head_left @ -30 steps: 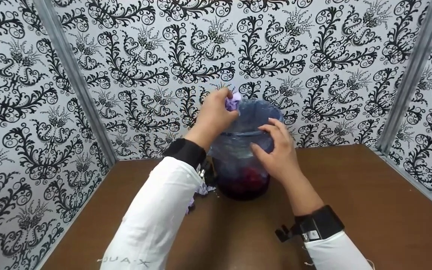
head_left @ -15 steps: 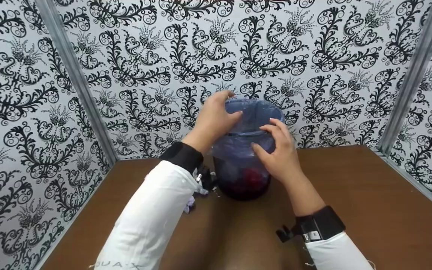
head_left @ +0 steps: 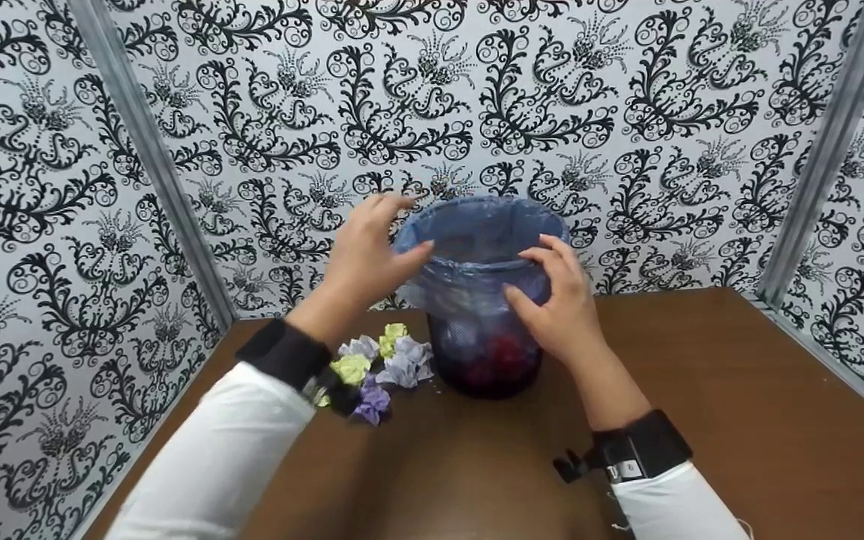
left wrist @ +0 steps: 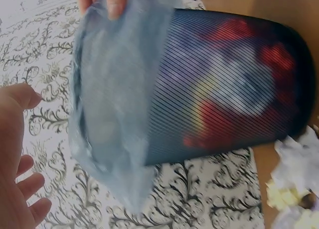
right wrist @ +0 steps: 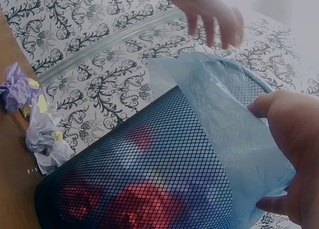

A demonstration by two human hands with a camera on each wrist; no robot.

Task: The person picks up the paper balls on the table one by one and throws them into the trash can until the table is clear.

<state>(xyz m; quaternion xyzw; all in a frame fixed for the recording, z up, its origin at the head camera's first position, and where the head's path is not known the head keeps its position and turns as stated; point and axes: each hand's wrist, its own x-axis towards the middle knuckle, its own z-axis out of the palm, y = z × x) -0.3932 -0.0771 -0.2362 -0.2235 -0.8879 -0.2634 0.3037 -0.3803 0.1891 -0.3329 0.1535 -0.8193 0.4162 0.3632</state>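
A dark mesh wastebasket (head_left: 486, 360) stands upright, its mouth lined with a thin blue plastic bag (head_left: 469, 289) folded over the rim. Through the mesh, red, white and yellow contents (right wrist: 144, 204) show. My right hand (head_left: 563, 304) holds the lined rim at its near right side, fingers over the edge and thumb outside. To the left of the mouth is my left hand (head_left: 372, 251), with nothing in it and its fingers spread apart. Crumpled paper balls lie on the table left of the basket: white paper (head_left: 404, 364), yellow paper (head_left: 352, 369) and purple paper (head_left: 373, 401).
The basket stands on a brown wooden table (head_left: 702, 390). Behind it rises a wall (head_left: 289, 97) in black-and-white scroll pattern, with grey corner strips (head_left: 154, 165) and patterned side walls. Black straps with small devices (head_left: 642, 446) sit on both wrists.
My left hand held a purple paper ball over the basket's mouth, let it go, then moved left away from the rim. More paper balls now show. The right hand stayed on the rim.
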